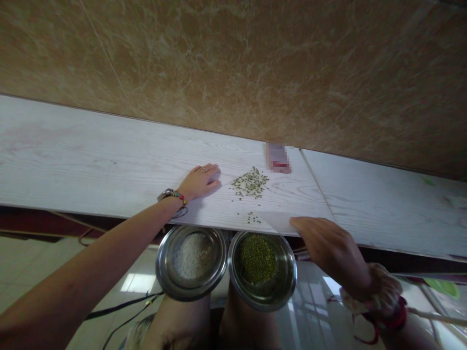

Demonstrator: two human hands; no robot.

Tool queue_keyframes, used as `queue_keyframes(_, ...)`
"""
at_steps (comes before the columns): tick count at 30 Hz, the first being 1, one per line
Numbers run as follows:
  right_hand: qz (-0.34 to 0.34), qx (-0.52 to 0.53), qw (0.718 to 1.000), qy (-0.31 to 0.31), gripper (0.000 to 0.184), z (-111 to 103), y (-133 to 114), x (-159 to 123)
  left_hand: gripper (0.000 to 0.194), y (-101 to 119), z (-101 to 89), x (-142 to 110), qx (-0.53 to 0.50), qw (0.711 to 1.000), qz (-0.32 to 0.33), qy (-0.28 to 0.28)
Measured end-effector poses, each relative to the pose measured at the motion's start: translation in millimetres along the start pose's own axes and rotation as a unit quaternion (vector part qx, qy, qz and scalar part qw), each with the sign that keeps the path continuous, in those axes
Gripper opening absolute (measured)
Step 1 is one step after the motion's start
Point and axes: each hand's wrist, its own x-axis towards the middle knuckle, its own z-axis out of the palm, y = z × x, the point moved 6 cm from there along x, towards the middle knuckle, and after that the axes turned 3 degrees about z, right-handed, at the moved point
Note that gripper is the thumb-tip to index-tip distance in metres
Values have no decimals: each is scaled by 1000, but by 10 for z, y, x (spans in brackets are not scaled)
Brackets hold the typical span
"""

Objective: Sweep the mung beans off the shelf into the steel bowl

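White wood-grain counter [80, 155] against a brown marbled wall [219, 63]: one scatter of loose green beans [251, 183], small, rounded, dull olive, thickest centrally, with stragglers toward six o'clock. Taking that scatter as clock centre, left hand [199, 183] at nine o'clock, palm down on the counter, fingers extended, thumb apart; right hand [332, 245] at four o'clock by the near edge, fingers bent, grip cannot be told. Two steel bowls: bean bowl [286, 287] at six, white-grain bowl [164, 265] at seven.
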Motion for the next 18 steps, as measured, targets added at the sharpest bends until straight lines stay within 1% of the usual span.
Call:
queue_keyframes(5, -4, 20, 1000, -21, 28, 18, -9, -12, 52, 9, 1, 5, 0, 1000, 1, -2)
queue_keyframes(9, -5, 24, 1000, -8, 27, -6, -38, 16, 50, -5, 12, 6, -2, 1000, 5, 4)
queue_keyframes(14, -14, 39, 999, -12, 27, 43, -81, 83, 49, -24, 23, 7, 0, 1000, 6, 9)
queue_keyframes(18, -15, 19, 1000, -8, 29, 82, -37, 67, 48, -24, 26, 6, -1, 1000, 11, 14)
